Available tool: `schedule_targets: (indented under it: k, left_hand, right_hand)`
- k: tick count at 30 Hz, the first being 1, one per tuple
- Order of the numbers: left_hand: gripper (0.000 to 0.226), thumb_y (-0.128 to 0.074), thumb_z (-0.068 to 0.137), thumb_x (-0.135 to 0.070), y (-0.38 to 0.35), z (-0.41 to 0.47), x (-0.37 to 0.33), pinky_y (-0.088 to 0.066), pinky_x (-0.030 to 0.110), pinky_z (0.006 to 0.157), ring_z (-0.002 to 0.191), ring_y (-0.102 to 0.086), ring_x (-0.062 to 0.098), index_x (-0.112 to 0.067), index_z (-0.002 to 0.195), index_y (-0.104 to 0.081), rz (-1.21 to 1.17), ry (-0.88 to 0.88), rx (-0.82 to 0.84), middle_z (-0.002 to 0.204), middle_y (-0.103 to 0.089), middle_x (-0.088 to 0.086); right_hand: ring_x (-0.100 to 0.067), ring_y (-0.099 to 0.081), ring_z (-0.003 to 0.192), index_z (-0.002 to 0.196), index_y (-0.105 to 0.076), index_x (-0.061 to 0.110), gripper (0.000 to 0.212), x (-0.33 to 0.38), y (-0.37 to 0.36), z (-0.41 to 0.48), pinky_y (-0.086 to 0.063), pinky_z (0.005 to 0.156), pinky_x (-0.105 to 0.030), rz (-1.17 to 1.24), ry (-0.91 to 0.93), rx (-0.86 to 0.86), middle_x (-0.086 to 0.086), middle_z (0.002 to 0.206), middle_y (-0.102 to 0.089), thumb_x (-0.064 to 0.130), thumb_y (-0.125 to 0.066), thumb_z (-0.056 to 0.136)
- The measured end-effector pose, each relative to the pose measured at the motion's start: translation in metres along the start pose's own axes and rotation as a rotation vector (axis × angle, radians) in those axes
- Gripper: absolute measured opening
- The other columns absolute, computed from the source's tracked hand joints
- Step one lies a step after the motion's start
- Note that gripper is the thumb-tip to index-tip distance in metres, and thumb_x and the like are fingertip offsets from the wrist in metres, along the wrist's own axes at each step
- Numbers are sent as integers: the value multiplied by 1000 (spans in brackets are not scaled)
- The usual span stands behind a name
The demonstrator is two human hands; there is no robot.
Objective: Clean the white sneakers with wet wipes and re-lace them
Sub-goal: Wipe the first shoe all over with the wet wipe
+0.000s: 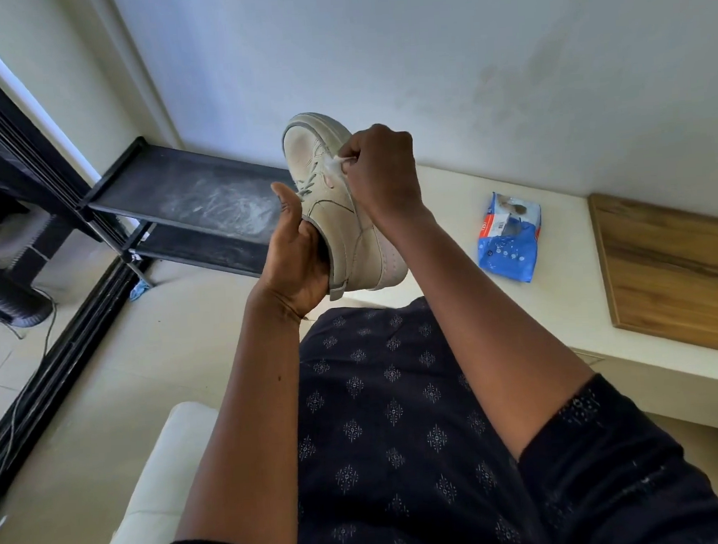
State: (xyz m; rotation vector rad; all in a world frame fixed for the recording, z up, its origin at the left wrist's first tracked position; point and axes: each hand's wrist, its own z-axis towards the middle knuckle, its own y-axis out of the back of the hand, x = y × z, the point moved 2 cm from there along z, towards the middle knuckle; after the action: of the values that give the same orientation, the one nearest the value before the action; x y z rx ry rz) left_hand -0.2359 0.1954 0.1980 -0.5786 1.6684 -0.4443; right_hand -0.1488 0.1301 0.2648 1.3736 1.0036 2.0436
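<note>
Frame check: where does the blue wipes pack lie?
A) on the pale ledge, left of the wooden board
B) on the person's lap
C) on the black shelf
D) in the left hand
A: the pack lies flat on the pale ledge, with the wooden board to its right and a gap between them.

Off-white sneaker (337,214), blue wipes pack (508,237)
</note>
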Motion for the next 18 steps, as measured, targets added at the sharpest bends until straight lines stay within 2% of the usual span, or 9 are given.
schedule_targets:
  k: [3, 6, 9, 12, 14, 16, 18]
  left_hand:
    - [89, -5, 87, -71, 4, 0, 0, -51, 41, 93, 122, -54, 28, -10, 143, -38, -50, -30, -21, 136, -53, 15]
    - [92, -6, 86, -72, 8, -1, -2, -44, 44, 103, 130, -46, 31, -7, 145, -34, -127, -60, -37, 143, -45, 18]
    - [95, -6, 84, -75, 12, -1, -2, -39, 49, 106, 131, -44, 34, -6, 145, -32, -184, -81, -32, 145, -42, 20]
    - [97, -5, 84, -76, 12, -3, -1, -43, 47, 103, 128, -47, 35, -5, 143, -35, -224, -95, -49, 141, -46, 20]
    - [96, -5, 85, -74, 10, -3, 0, -47, 44, 98, 123, -52, 34, -4, 141, -38, -241, -107, -77, 134, -52, 20]
    - [95, -6, 86, -74, 9, -2, 0, -50, 43, 94, 120, -54, 33, -4, 140, -40, -248, -114, -106, 129, -56, 19]
    - [94, -7, 86, -74, 9, -2, 1, -49, 43, 94, 120, -55, 33, -5, 140, -41, -253, -111, -118, 128, -57, 18]
  right_hand:
    - [-22, -65, 83, 89, -73, 9, 17, -7, 1, -5, -53, 74, -26, 26, -72, 87, -10, 91, -69, 2, -59, 81]
    - [-20, -66, 80, 84, -74, 6, 7, -7, 7, -21, -54, 74, -27, 55, -47, 147, -11, 83, -70, 9, -70, 79]
    - [-20, -62, 83, 87, -74, 5, 17, -6, -1, -39, -49, 70, -22, -42, 27, 142, -12, 80, -66, 22, -72, 81]
    - [-28, -65, 80, 90, -72, 2, 12, -7, -6, -56, -42, 62, -23, -74, 89, 49, -18, 82, -68, 8, -62, 86]
    - [-32, -64, 73, 84, -72, -1, 14, -8, -6, -66, -35, 56, -23, -76, 111, -26, -20, 79, -69, -2, -58, 84]
    - [-32, -63, 62, 75, -71, -2, 13, -8, -7, -76, -31, 53, -21, -66, 132, -70, -19, 69, -68, -9, -60, 78]
    - [-31, -63, 61, 74, -71, -2, 13, -11, -7, -84, -33, 53, -20, -59, 145, -62, -17, 67, -67, -11, -61, 76]
